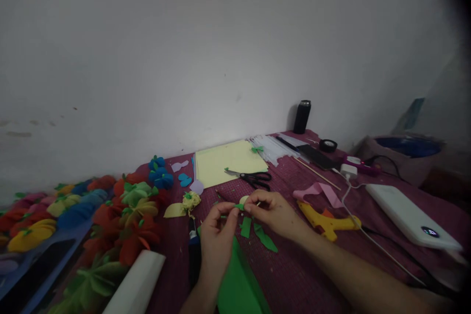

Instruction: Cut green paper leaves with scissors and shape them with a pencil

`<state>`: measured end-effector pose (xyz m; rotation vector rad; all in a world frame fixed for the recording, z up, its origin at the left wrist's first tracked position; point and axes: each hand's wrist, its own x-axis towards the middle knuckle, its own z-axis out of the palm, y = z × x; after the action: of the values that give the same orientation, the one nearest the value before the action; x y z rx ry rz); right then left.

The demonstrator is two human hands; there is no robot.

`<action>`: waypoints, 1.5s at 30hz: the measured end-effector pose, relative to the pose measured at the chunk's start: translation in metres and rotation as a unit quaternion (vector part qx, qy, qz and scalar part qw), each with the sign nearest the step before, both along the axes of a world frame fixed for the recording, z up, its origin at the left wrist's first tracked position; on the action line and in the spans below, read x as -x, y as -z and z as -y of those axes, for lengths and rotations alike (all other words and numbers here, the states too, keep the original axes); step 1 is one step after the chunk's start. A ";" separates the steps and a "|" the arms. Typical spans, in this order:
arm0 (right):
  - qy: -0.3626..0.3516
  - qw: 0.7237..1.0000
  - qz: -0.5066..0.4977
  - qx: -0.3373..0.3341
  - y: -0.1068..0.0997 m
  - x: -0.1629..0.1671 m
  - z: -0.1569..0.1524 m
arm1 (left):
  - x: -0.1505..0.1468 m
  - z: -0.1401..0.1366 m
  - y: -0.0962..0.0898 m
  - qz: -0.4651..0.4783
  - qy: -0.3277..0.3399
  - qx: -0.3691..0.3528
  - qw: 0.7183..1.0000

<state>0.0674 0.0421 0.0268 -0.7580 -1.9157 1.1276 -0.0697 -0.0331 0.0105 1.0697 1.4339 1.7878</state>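
Observation:
My left hand pinches one end of a small green craft piece between thumb and forefinger. From the other side, my right hand has its fingertips closed on the same piece. Under my hands lie loose green cut pieces and a pointed green scrap. A larger green sheet spreads below, by my left wrist. Just beyond my fingers rest black-handled scissors, with the blades partly over a stack of pale yellow sheets. A ruffled yellow piece sits left of my left hand.
Colourful fabric-like flowers crowd the left side, beside a white roll. To the right are a yellow glue gun, pink ribbon, a white power bank and cables. White sticks and a black bottle stand near the wall.

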 end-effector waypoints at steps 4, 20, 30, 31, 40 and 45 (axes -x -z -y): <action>-0.016 1.000 0.006 -0.002 0.001 0.000 0.001 | 0.000 -0.001 0.000 0.052 0.030 0.005 0.998; -0.012 0.966 0.014 -0.256 0.006 0.001 0.000 | -0.004 -0.004 -0.006 0.237 0.069 0.038 0.968; -0.064 0.997 -0.035 0.033 0.004 0.002 -0.002 | -0.001 -0.003 -0.003 0.201 0.078 0.035 0.976; -0.079 0.994 -0.047 0.054 0.005 0.002 -0.003 | -0.001 -0.003 -0.003 0.196 0.079 0.033 0.977; -0.091 0.988 -0.065 0.104 0.007 0.002 -0.004 | -0.001 -0.004 -0.006 0.178 0.086 0.032 0.980; -0.098 0.984 -0.076 0.129 0.005 0.004 -0.003 | -0.001 -0.003 -0.001 0.140 0.097 0.031 0.985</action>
<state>0.0629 0.0451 0.0220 -0.6070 -1.7649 1.5321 -0.0690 -0.0297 0.0116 0.8545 1.1658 1.6670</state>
